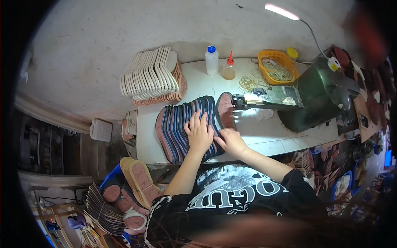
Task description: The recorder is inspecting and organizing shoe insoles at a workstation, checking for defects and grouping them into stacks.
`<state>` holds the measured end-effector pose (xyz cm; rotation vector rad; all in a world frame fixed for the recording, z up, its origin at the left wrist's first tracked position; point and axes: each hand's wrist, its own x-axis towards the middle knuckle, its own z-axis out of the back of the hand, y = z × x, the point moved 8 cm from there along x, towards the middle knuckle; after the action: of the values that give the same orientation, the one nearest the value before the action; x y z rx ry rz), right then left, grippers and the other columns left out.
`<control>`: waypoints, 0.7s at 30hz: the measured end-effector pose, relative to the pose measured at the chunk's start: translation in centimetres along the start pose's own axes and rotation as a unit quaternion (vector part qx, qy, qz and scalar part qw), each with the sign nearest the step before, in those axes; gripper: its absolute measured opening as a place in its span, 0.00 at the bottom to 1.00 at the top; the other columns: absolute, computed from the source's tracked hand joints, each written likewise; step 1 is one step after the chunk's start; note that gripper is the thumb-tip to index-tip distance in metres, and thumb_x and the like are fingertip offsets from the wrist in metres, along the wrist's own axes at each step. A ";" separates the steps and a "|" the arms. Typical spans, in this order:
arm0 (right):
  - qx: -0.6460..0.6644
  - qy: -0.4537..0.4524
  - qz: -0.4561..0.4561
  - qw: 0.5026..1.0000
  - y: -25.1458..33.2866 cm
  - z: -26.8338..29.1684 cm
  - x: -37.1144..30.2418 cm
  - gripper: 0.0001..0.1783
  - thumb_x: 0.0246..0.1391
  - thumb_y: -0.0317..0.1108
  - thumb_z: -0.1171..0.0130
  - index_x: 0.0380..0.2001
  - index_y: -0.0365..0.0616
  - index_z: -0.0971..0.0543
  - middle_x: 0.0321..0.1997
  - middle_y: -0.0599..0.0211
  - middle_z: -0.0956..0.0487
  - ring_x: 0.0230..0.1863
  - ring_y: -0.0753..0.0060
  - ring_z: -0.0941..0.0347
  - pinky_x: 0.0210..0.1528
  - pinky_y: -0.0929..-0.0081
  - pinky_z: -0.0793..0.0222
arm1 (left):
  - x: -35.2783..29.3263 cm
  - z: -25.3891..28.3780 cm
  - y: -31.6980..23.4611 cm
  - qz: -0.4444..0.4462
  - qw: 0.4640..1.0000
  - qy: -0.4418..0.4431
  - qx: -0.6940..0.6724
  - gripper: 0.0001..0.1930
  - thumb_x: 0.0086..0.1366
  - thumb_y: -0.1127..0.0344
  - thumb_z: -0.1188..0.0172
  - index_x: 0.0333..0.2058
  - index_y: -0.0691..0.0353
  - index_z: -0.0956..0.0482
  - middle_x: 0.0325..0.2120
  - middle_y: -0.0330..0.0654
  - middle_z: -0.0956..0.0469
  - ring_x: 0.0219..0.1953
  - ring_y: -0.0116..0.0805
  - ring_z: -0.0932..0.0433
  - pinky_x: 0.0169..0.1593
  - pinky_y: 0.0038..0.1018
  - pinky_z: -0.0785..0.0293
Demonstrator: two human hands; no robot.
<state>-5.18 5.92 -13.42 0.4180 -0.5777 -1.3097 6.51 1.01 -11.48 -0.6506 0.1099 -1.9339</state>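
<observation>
My left hand (199,133) rests with spread fingers on top of a long row of shoe insoles (169,128), dark-edged with pinkish-brown faces, standing on edge and packed closely together. To its right, my right hand (232,141) has its fingers curled at the near end of a single brown insole (225,108). The fingertips are partly hidden there, and the thumb points toward the row. That insole's far part lies beside the narrow metal head of a green post-type machine (285,97).
White insoles (151,74) are stacked over tan ones at the table's back left. Behind stand a blue-capped bottle (211,62), a red-tipped bottle (229,70) and a yellow basket (278,67) of rubber bands. A lamp (282,11) hangs above. More insoles (142,180) fill a container at lower left.
</observation>
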 end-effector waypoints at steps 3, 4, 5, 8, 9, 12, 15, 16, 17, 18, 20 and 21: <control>0.106 0.049 -0.060 0.991 -1.7 -1.6 1.0 0.19 0.59 0.44 0.49 0.27 0.36 0.23 0.26 0.49 0.21 0.32 0.41 0.25 0.38 0.55 0.29 | 0.1 0.2 -0.1 0.008 1.000 0.001 0.002 0.26 0.55 0.63 0.44 0.55 0.62 0.30 0.59 0.49 0.36 0.62 0.44 0.40 0.62 0.44 0.52; 0.183 0.027 -0.046 0.982 -1.7 -1.6 1.4 0.18 0.61 0.40 0.49 0.25 0.34 0.23 0.18 0.51 0.24 0.18 0.55 0.25 0.23 0.62 0.30 | 0.1 0.2 -0.2 0.006 1.000 -0.002 0.004 0.26 0.55 0.62 0.44 0.54 0.61 0.30 0.59 0.49 0.36 0.62 0.44 0.40 0.62 0.43 0.52; 0.182 0.029 -0.041 0.982 -2.0 -1.8 1.7 0.18 0.61 0.40 0.49 0.25 0.34 0.23 0.18 0.51 0.24 0.18 0.55 0.25 0.23 0.62 0.30 | 0.2 0.2 -0.2 0.008 1.000 -0.003 0.003 0.26 0.55 0.62 0.43 0.54 0.61 0.29 0.58 0.48 0.35 0.62 0.43 0.39 0.62 0.43 0.52; 0.269 0.135 -0.146 0.942 -3.0 -3.6 1.9 0.19 0.62 0.39 0.48 0.25 0.33 0.24 0.14 0.59 0.25 0.12 0.70 0.28 0.15 0.69 0.34 | 0.2 0.2 -0.3 0.022 1.000 -0.001 0.006 0.26 0.54 0.62 0.43 0.53 0.59 0.29 0.58 0.47 0.35 0.61 0.43 0.39 0.62 0.42 0.53; 0.261 0.138 -0.141 0.945 -2.6 -3.3 2.1 0.18 0.59 0.39 0.47 0.24 0.33 0.23 0.16 0.53 0.24 0.15 0.59 0.26 0.20 0.63 0.31 | 0.2 0.3 -0.4 0.023 1.000 -0.002 0.009 0.26 0.54 0.62 0.43 0.53 0.59 0.29 0.58 0.47 0.34 0.61 0.43 0.39 0.62 0.42 0.52; 0.140 0.042 -0.034 0.989 -2.0 -1.0 2.8 0.17 0.54 0.38 0.45 0.19 0.35 0.22 0.22 0.42 0.24 0.26 0.39 0.26 0.33 0.52 0.29 | 0.6 0.3 -0.6 0.030 1.000 -0.001 0.008 0.26 0.53 0.64 0.42 0.53 0.60 0.29 0.58 0.46 0.34 0.62 0.42 0.39 0.63 0.40 0.53; 0.096 0.079 -0.005 0.992 -1.1 0.2 2.5 0.19 0.55 0.41 0.46 0.19 0.37 0.21 0.21 0.45 0.24 0.24 0.41 0.26 0.32 0.51 0.29 | 0.4 0.6 -0.6 0.038 0.999 -0.003 0.024 0.26 0.52 0.65 0.42 0.53 0.59 0.29 0.58 0.46 0.34 0.62 0.42 0.39 0.63 0.40 0.52; 0.076 0.088 0.028 0.993 0.0 1.3 2.1 0.18 0.55 0.38 0.48 0.18 0.37 0.21 0.19 0.47 0.23 0.23 0.44 0.24 0.32 0.53 0.26 | 0.3 0.3 -0.5 0.035 0.999 -0.009 0.021 0.26 0.52 0.66 0.42 0.53 0.59 0.29 0.58 0.46 0.34 0.62 0.42 0.39 0.63 0.40 0.52; 0.050 0.073 0.063 0.994 0.5 2.1 1.8 0.18 0.55 0.38 0.48 0.17 0.39 0.22 0.18 0.48 0.24 0.21 0.45 0.24 0.30 0.53 0.26 | 0.3 0.2 -0.3 0.035 0.999 -0.007 0.023 0.26 0.52 0.67 0.41 0.53 0.59 0.29 0.58 0.45 0.33 0.62 0.43 0.38 0.63 0.40 0.52; 0.048 0.082 0.090 0.991 1.2 2.9 1.2 0.18 0.55 0.38 0.48 0.17 0.40 0.22 0.17 0.49 0.24 0.21 0.45 0.25 0.30 0.53 0.26 | 0.2 0.2 -0.1 0.034 0.999 -0.005 0.026 0.26 0.53 0.66 0.42 0.53 0.59 0.29 0.58 0.45 0.33 0.62 0.43 0.38 0.62 0.40 0.51; 0.052 0.101 0.152 0.982 2.3 4.9 0.0 0.16 0.55 0.38 0.47 0.17 0.40 0.23 0.16 0.51 0.25 0.20 0.46 0.26 0.28 0.54 0.27 | 0.7 0.5 -0.9 0.029 0.999 0.002 0.030 0.24 0.55 0.65 0.41 0.53 0.60 0.29 0.57 0.46 0.33 0.61 0.43 0.37 0.62 0.42 0.51; 0.062 0.115 0.194 0.972 3.5 6.1 -1.0 0.16 0.55 0.38 0.47 0.18 0.41 0.24 0.15 0.52 0.25 0.20 0.47 0.26 0.28 0.55 0.27 | 0.4 0.6 -0.3 0.046 0.999 -0.004 0.011 0.23 0.56 0.65 0.42 0.52 0.61 0.28 0.57 0.46 0.32 0.61 0.43 0.38 0.62 0.42 0.51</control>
<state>-6.32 7.84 -6.72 0.5227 -0.5166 -0.8399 6.40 0.97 -10.76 -0.6281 0.1105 -1.8408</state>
